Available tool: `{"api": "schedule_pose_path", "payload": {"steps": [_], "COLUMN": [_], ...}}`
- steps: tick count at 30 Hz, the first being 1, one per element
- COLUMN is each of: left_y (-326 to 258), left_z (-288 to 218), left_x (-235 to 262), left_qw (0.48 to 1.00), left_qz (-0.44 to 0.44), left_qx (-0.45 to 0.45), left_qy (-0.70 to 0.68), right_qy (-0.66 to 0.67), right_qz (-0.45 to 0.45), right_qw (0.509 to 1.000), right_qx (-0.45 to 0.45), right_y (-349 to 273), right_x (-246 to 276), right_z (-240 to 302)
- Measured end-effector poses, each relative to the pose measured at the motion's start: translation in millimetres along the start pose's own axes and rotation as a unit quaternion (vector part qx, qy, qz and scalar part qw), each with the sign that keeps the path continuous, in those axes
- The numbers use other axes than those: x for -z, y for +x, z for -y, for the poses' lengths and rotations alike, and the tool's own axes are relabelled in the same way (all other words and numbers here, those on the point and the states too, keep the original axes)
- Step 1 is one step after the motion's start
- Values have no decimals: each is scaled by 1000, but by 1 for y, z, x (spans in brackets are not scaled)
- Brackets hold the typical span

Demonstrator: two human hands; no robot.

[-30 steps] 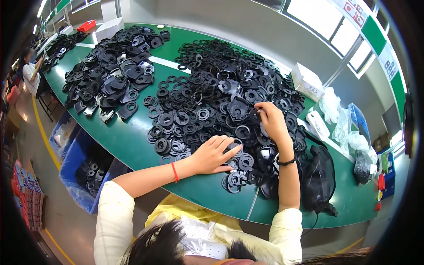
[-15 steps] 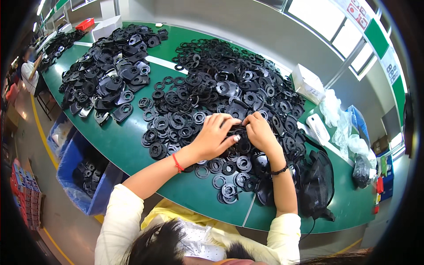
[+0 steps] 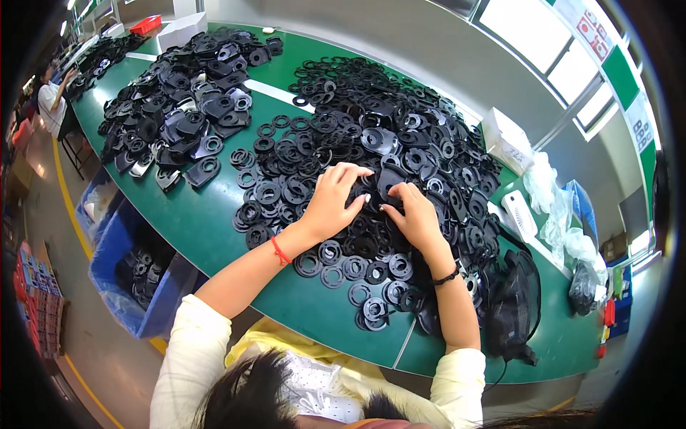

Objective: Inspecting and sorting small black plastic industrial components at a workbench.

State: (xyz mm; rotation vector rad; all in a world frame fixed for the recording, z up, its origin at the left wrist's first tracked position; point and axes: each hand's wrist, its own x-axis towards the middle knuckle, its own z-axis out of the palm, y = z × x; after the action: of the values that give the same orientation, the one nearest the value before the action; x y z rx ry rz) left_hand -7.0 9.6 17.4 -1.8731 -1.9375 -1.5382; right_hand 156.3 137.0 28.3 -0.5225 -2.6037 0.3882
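Observation:
My left hand (image 3: 336,201) is over the heap of black plastic parts (image 3: 286,164), thumb and fingers apart, with dark rings showing behind the gap. My right hand (image 3: 418,216) faces it a short way to the right, its thumb and forefinger also spread. Just beyond the right fingertips lies a black plate-shaped part (image 3: 388,177); whether they touch it is hard to see, black against black. Nearer me, several flat black rings (image 3: 332,276) lie loose on the green table (image 3: 286,293).
Another heap of black plates (image 3: 179,114) stands to the left. A black mesh bag (image 3: 516,307) and a white handheld device (image 3: 519,214) lie at right, near a white box (image 3: 506,137) and clear plastic bags (image 3: 554,207). Blue bins (image 3: 136,272) stand below the left edge.
My hands were close together, fingertips at a dark part in the heap; now they have drawn apart and their fingers have spread. The view has shifted slightly.

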Motion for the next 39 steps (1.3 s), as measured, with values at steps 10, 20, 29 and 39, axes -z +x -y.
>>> {"api": "schedule_pose_path", "payload": {"steps": [10, 20, 29, 39], "left_y": [1, -11, -9, -1], "left_z": [-9, -17, -9, -7], "left_x": [1, -11, -23, -4], "left_qw": [971, 839, 828, 787], "left_qz": [99, 196, 96, 15], "left_qx": [-17, 203, 273, 333], "left_qy": [-215, -465, -481, -520], "right_qy": [300, 285, 219, -56], "right_qz": [-14, -44, -84, 175], "right_qw": [952, 947, 969, 983], "right_qx": [-59, -143, -79, -11], "right_y": [6, 5, 10, -9], "right_x": [21, 6, 21, 34], "right_z": [24, 26, 13, 4]}}
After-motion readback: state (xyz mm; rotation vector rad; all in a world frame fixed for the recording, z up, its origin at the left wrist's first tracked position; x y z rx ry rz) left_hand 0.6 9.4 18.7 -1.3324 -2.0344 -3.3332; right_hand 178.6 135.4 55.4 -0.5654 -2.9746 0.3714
